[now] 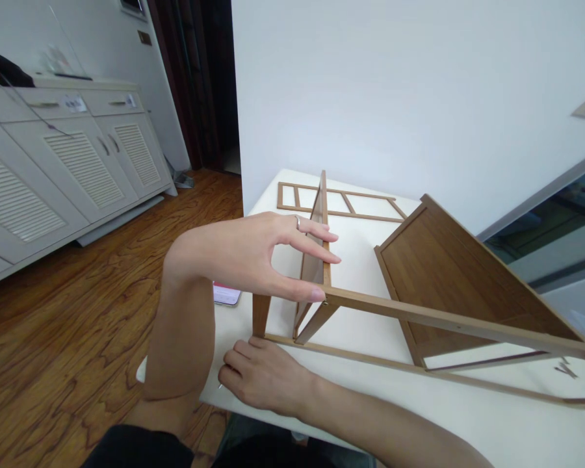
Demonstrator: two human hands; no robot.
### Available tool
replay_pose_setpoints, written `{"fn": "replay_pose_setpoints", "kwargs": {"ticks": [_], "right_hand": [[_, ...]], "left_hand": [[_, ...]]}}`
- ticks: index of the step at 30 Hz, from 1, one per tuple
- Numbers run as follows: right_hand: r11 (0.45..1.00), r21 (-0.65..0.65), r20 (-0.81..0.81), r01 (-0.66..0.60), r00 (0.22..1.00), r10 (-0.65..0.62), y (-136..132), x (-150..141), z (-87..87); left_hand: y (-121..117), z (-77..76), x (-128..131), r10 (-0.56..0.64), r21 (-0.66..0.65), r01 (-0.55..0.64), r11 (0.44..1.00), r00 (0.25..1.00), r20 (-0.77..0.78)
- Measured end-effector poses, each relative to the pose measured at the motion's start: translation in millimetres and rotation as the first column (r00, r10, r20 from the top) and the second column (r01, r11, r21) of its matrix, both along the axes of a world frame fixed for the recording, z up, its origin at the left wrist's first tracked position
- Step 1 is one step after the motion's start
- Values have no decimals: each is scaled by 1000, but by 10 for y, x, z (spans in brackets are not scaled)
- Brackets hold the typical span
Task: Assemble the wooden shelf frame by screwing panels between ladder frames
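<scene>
A brown wooden frame with a long upper rail [400, 309] stands on its side on the white table. My left hand [268, 250], a ring on one finger, reaches over the edge of an upright wooden panel [316, 227] joined into this frame. Its fingers lie stretched across that edge, and the thumb presses at the rail's corner, beside a small metal fitting. Below, my right hand [268, 374] is closed at the end of the lower rail [365, 357]. A thin, pale tip shows under its fingers; the rest is hidden. A larger wooden panel [468, 279] leans inside the frame's right part.
A ladder-like wooden frame [344, 201] lies flat at the table's back. A phone [227, 294] is at the left edge, partly behind my left arm. Small dark parts [565, 368] lie at the right. The wall borders the white table [361, 250]; a white cabinet [78, 156] stands left.
</scene>
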State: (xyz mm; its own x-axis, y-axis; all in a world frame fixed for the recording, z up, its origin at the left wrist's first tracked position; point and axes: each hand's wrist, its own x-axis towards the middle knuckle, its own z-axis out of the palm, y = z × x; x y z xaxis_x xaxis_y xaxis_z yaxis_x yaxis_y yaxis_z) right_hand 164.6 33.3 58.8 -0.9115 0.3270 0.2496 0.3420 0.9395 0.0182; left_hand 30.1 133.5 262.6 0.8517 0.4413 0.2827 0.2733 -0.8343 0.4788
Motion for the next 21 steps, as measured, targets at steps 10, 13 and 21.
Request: {"fn": "replay_pose_setpoints", "kwargs": {"ticks": [10, 13, 21], "right_hand": [[998, 27, 157, 51, 986, -55, -108, -132, 152], [998, 30, 201, 55, 978, -60, -68, -195, 205], [999, -20, 35, -36, 999, 37, -217, -12, 603]], "left_hand": [[-8, 3, 0, 12, -46, -13, 999, 1000, -19], [-10, -9, -7, 19, -52, -20, 998, 1000, -23], [-3, -7, -15, 34, -28, -35, 999, 998, -48]]}}
